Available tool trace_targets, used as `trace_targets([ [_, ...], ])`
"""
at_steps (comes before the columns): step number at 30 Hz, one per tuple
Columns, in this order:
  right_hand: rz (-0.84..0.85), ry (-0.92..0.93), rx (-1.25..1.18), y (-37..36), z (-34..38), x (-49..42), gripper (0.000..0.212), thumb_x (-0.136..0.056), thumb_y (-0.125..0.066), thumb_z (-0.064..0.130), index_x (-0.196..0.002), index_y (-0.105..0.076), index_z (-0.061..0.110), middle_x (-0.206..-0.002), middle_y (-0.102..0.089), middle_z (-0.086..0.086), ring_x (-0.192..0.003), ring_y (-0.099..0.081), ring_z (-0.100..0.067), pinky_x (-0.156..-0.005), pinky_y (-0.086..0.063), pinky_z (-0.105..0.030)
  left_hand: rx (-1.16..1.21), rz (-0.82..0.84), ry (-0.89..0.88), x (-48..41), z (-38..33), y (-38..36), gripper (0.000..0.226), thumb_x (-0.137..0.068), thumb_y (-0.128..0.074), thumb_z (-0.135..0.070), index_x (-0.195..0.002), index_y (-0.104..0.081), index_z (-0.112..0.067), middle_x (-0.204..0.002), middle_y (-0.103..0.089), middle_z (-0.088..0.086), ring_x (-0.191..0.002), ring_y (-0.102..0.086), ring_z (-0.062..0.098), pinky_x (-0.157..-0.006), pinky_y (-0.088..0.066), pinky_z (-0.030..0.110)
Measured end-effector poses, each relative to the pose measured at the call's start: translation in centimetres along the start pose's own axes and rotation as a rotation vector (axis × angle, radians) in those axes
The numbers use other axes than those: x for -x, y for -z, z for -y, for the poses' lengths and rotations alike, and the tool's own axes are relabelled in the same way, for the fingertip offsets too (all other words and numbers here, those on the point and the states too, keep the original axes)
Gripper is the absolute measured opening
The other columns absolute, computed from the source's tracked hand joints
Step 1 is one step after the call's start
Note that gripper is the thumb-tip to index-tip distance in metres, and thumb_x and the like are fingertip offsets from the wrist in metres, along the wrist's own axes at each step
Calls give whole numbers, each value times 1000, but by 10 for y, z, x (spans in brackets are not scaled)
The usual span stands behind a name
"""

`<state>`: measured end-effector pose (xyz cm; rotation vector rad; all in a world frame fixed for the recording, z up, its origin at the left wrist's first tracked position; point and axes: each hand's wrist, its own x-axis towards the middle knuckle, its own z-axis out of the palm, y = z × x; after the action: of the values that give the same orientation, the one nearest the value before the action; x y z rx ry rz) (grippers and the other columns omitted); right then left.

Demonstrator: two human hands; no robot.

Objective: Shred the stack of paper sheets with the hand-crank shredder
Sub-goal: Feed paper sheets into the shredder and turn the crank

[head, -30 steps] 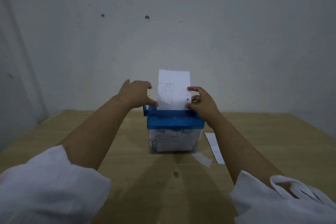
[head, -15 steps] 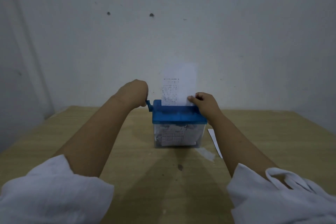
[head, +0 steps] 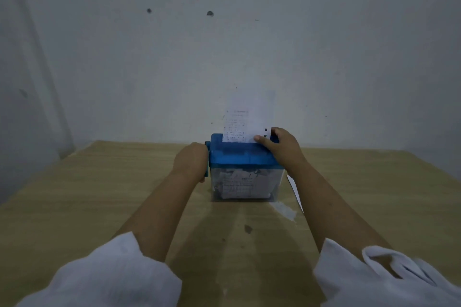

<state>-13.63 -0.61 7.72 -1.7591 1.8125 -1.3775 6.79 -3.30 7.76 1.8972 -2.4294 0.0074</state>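
Observation:
A small shredder (head: 245,159) with a blue top and a clear bin stands on the wooden table (head: 87,194). The bin holds shredded paper (head: 244,185). A printed white sheet (head: 243,123) stands upright in the top slot. My left hand (head: 192,161) is closed around the blue crank (head: 207,164) on the shredder's left side, low beside the bin. My right hand (head: 277,143) rests on the shredder's right top and pinches the sheet's lower right corner.
A white paper strip (head: 294,190) lies on the table right of the shredder, partly behind my right forearm. A small scrap (head: 285,210) lies in front of it. A bare grey wall (head: 224,45) rises right behind the table.
My left hand let go of the sheet, took the crank and swung it down to the shredder's side. The sheet has sunk lower into the slot. My right hand stays at the sheet's corner.

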Motion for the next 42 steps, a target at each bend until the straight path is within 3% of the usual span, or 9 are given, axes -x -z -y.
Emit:
trace_targets([
  [5, -4, 0, -15, 3, 0, -1, 25, -86, -66, 31, -98, -58, 11, -82, -51, 16, -74, -49, 0, -58, -37, -1, 124, 15, 47, -8, 6, -1, 41, -70, -82, -20, -104, -66, -4, -106, -66, 10, -99, -62, 22, -77, -48, 26],
  [8, -41, -2, -88, -1, -5, 4, 51, -86, -65, 35, -127, -49, 9, -119, -54, -2, -109, -51, -15, -85, -38, -9, 171, -36, 38, -7, 7, -5, 36, -72, -80, -16, -103, -68, -3, -106, -66, 11, -98, -63, 22, -75, -47, 26],
  [12, -429, 202, -33, -16, -9, 34, 53, -94, -53, 31, -138, -37, 6, -139, -37, -11, -129, -33, -16, -109, -29, -24, 380, -87, 62, -3, 16, -15, 34, -77, -75, -11, -110, -68, -2, -112, -67, 13, -102, -62, 23, -82, -48, 27],
  [14, -485, 363, 75, -23, -6, 46, 40, -95, -48, 27, -129, -47, 5, -132, -43, -11, -125, -37, -17, -108, -29, -18, 564, -155, 75, 1, 22, -21, 36, -79, -73, -11, -114, -67, -2, -116, -65, 13, -104, -61, 23, -82, -46, 24],
  [17, -245, 498, 271, -34, 3, 48, 37, -92, -48, 33, -115, -60, 8, -118, -56, -7, -112, -49, -18, -98, -42, -24, 715, -214, 120, 8, 30, -25, 33, -82, -71, -16, -111, -68, 0, -113, -67, 15, -101, -63, 24, -79, -44, 22],
  [21, -59, 515, 517, -45, 8, 41, 48, -88, -60, 39, -127, -54, 12, -125, -56, -5, -115, -50, -21, -102, -36, -32, 665, -164, 72, 12, 26, -24, 32, -82, -71, -15, -110, -69, -1, -113, -67, 14, -104, -61, 24, -79, -41, 22],
  [28, -131, 508, 607, -57, 4, 34, 66, -77, -61, 61, -128, -53, 20, -109, -53, -2, -98, -49, -21, -87, -34, -34, 600, -82, 84, -4, 26, -20, 33, -73, -80, -18, -101, -72, -2, -104, -70, 13, -98, -64, 24, -76, -42, 24],
  [35, -306, 574, 627, -64, -3, 27, 63, -72, -52, 67, -117, -61, 23, -96, -55, 3, -85, -48, -15, -75, -40, -32, 666, -238, 79, -28, 24, -35, 31, -74, -79, -12, -100, -70, 1, -101, -70, 16, -93, -64, 25, -75, -46, 28],
  [42, -269, 543, 623, -63, -1, 28, 65, -74, -47, 69, -118, -60, 23, -97, -55, 2, -86, -51, -17, -77, -41, -33, 1488, -274, 483, -23, 2, -54, 37, -78, -68, 5, -115, -61, 1, -113, -64, 18, -95, -62, 24, -84, -49, 29],
])
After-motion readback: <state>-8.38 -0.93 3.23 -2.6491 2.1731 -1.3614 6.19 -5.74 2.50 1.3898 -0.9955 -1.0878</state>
